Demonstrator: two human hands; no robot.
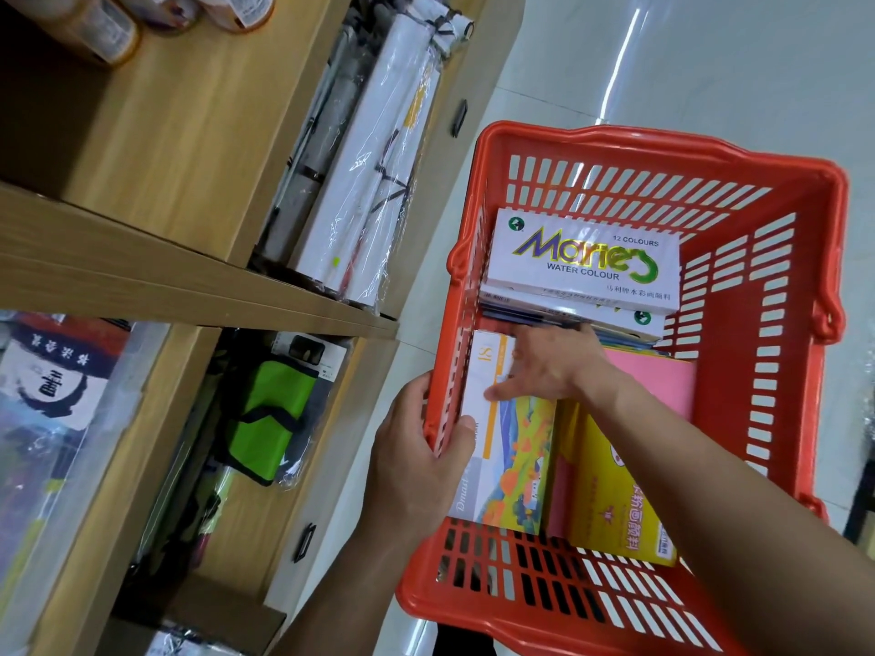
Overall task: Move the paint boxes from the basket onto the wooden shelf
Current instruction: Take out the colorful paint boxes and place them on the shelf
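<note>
The slotted plastic basket [805, 286] is bright red-orange. In it, at twelve o'clock, a white Marie's water colour box [584, 260] bears purple, yellow and green lettering. At seven o'clock lies a white box with an orange, yellow and blue landscape print [516, 461]; at five o'clock a yellow box [615, 494], pink paper [658, 381] behind. The shelf [199, 281] is light wood grain, holding a lime-green pouch [270, 409] edged black.

hands [416, 466]: bare | forearms: sleeveless, no jewellery apparent | nails: short

Left hand [416, 459] curled in a grip, thumb on top, right hand [544, 366] reaching down, fingers spread
</note>
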